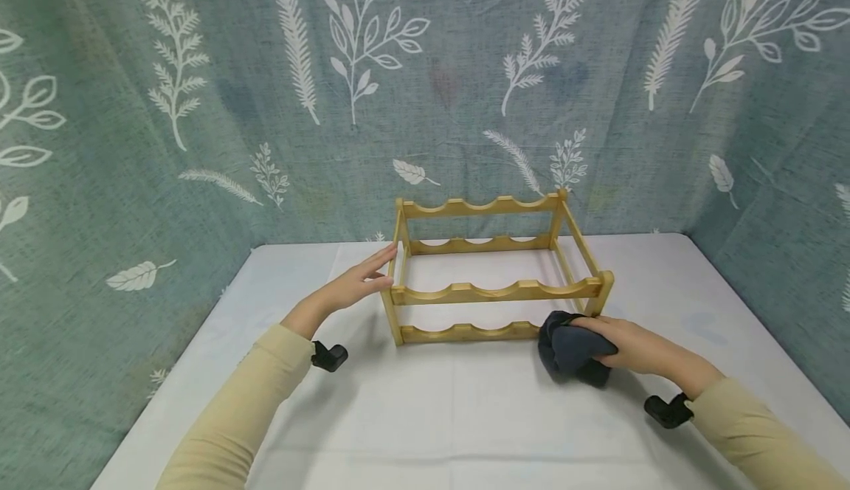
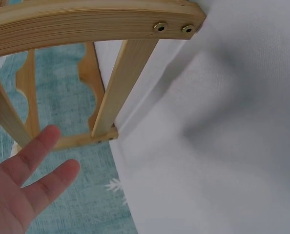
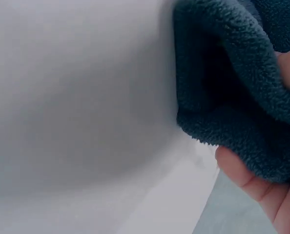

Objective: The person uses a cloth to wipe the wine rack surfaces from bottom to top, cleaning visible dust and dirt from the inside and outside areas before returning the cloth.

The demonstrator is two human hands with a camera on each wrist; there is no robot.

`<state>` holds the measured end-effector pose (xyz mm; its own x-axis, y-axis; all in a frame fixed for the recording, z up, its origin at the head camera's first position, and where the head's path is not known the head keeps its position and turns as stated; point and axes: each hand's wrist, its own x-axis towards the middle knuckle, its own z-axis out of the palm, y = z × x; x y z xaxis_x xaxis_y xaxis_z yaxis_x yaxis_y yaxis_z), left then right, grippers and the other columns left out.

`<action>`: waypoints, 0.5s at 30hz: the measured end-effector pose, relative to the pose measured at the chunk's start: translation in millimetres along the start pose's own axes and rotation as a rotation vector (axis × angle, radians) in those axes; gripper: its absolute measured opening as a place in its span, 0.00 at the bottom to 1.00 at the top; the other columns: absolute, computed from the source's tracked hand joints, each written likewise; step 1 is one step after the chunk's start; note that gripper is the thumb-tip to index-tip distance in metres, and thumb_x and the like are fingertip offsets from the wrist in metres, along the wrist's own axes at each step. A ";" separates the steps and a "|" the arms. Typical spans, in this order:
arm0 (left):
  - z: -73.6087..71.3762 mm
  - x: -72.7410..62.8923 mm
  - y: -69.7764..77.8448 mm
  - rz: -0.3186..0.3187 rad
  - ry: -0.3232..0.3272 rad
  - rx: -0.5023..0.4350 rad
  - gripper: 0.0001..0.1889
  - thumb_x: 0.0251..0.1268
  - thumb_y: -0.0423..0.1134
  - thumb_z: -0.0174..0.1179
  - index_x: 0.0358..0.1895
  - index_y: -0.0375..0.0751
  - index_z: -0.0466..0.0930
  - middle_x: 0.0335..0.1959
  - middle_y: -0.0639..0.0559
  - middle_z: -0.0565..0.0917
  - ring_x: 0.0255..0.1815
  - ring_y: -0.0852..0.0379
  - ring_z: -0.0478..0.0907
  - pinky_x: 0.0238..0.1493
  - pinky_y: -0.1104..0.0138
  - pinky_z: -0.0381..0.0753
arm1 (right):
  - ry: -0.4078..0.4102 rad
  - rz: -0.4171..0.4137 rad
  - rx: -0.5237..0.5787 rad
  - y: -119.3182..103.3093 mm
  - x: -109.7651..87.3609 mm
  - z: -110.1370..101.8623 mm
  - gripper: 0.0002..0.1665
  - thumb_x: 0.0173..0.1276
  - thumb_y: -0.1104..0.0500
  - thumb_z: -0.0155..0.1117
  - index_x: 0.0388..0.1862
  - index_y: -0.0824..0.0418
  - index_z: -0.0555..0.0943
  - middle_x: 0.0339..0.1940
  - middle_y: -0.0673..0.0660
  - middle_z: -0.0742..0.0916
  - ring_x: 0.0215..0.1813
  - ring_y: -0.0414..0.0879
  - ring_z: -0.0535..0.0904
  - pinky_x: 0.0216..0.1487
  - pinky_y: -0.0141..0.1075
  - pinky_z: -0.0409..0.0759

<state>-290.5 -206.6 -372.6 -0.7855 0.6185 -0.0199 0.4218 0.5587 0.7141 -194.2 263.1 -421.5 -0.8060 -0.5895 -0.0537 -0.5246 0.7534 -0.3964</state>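
right hand (image 1: 640, 347) grips a bunched dark blue cloth (image 1: 572, 350), thumb on 1 side and fingers curled on the other. the cloth sits low at the front right corner of a wooden rack (image 1: 494, 294), hiding the end of its lower front rail; whether they touch, i cannot tell. the rack stands upright on the white tabletop (image 1: 412, 416), with 4 scalloped rails. left hand (image 1: 355, 287) is at the rack's left end, fingers spread and loosely extended, grasping nothing. seen from the left wrist, 2 bolts (image 2: 160, 28) show on the rack's end piece. behind hangs a leaf-patterned green-blue curtain (image 1: 458, 150)
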 end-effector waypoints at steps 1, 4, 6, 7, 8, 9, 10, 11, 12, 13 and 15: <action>0.2 0.2 -0.9 -0.002 0.001 -0.003 0.34 0.70 0.53 0.44 0.73 0.51 0.41 0.75 0.53 0.38 0.69 0.43 0.54 0.63 0.45 0.57 | 0.009 0.004 0.019 4.6 -4.2 -0.4 0.38 0.54 0.68 0.67 0.64 0.66 0.65 0.58 0.69 0.74 0.58 0.65 0.71 0.49 0.52 0.74; 0.4 0.2 -1.8 0.000 0.004 -0.009 0.32 0.71 0.49 0.44 0.73 0.51 0.41 0.75 0.52 0.38 0.70 0.43 0.53 0.63 0.45 0.57 | 0.061 -0.011 0.064 16.1 -14.2 0.4 0.40 0.56 0.66 0.67 0.67 0.65 0.61 0.59 0.72 0.73 0.57 0.66 0.71 0.48 0.53 0.74; 0.3 0.0 -1.5 0.005 0.004 -0.003 0.32 0.72 0.46 0.43 0.74 0.50 0.41 0.75 0.52 0.38 0.70 0.42 0.54 0.63 0.44 0.57 | 0.095 -0.019 0.097 20.8 -18.7 2.0 0.45 0.57 0.62 0.67 0.71 0.61 0.56 0.60 0.73 0.72 0.56 0.66 0.72 0.47 0.51 0.75; 0.3 0.4 -1.4 0.008 0.004 -0.004 0.32 0.72 0.44 0.43 0.74 0.50 0.41 0.75 0.51 0.38 0.69 0.42 0.54 0.63 0.44 0.56 | 0.111 -0.023 0.109 22.3 -20.4 2.6 0.48 0.56 0.59 0.68 0.72 0.60 0.54 0.60 0.74 0.71 0.55 0.66 0.73 0.45 0.51 0.75; 0.2 0.8 -1.1 0.013 0.004 -0.005 0.31 0.72 0.43 0.44 0.74 0.50 0.41 0.75 0.51 0.38 0.69 0.42 0.54 0.63 0.44 0.56 | 0.120 -0.029 0.129 23.2 -21.6 2.8 0.50 0.56 0.57 0.69 0.72 0.59 0.52 0.60 0.75 0.71 0.54 0.67 0.73 0.44 0.51 0.76; 0.3 1.4 -1.2 0.016 0.004 -0.004 0.31 0.72 0.42 0.43 0.74 0.50 0.41 0.75 0.52 0.38 0.69 0.42 0.54 0.63 0.44 0.56 | 0.121 -0.027 0.148 23.6 -22.4 2.8 0.52 0.55 0.54 0.69 0.73 0.59 0.51 0.60 0.75 0.71 0.54 0.67 0.73 0.44 0.51 0.76; 0.3 1.8 -1.2 0.015 0.004 -0.006 0.31 0.72 0.41 0.44 0.74 0.50 0.41 0.75 0.52 0.38 0.70 0.43 0.53 0.64 0.45 0.56 | 0.119 -0.018 0.167 23.5 -22.5 2.8 0.52 0.55 0.52 0.69 0.73 0.59 0.51 0.61 0.75 0.70 0.54 0.67 0.72 0.45 0.51 0.75; 0.4 2.2 -1.4 0.015 0.005 -0.005 0.31 0.72 0.42 0.44 0.74 0.51 0.41 0.75 0.53 0.38 0.70 0.43 0.53 0.64 0.45 0.56 | 0.110 -0.009 0.184 23.0 -22.0 2.6 0.52 0.54 0.50 0.69 0.72 0.59 0.52 0.61 0.74 0.70 0.55 0.68 0.72 0.46 0.52 0.75; 0.5 2.5 -1.4 0.013 0.005 -0.009 0.32 0.71 0.42 0.44 0.73 0.51 0.42 0.75 0.54 0.38 0.70 0.44 0.52 0.64 0.45 0.56 | 0.096 0.002 0.200 22.4 -20.9 2.2 0.52 0.54 0.48 0.69 0.72 0.60 0.53 0.62 0.74 0.69 0.57 0.68 0.70 0.48 0.54 0.74; 0.6 2.8 -1.5 0.012 0.006 -0.012 0.32 0.71 0.42 0.45 0.73 0.51 0.42 0.75 0.54 0.38 0.71 0.45 0.50 0.64 0.45 0.55 | 0.078 0.010 0.218 21.6 -19.7 2.0 0.51 0.54 0.46 0.68 0.71 0.61 0.56 0.63 0.73 0.69 0.58 0.69 0.68 0.49 0.56 0.72; 0.7 3.0 -1.8 0.015 0.005 -0.011 0.32 0.71 0.43 0.44 0.73 0.51 0.42 0.75 0.54 0.38 0.72 0.45 0.47 0.64 0.45 0.55 | 0.043 0.037 0.240 19.3 -16.1 2.0 0.49 0.54 0.43 0.66 0.69 0.62 0.59 0.64 0.72 0.68 0.61 0.69 0.66 0.51 0.59 0.69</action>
<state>-293.3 -205.3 -374.4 -0.7815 0.6239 -0.0058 0.4286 0.5435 0.7218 -190.7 286.6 -430.2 -0.8370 -0.5461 -0.0347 -0.4188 0.6802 -0.6016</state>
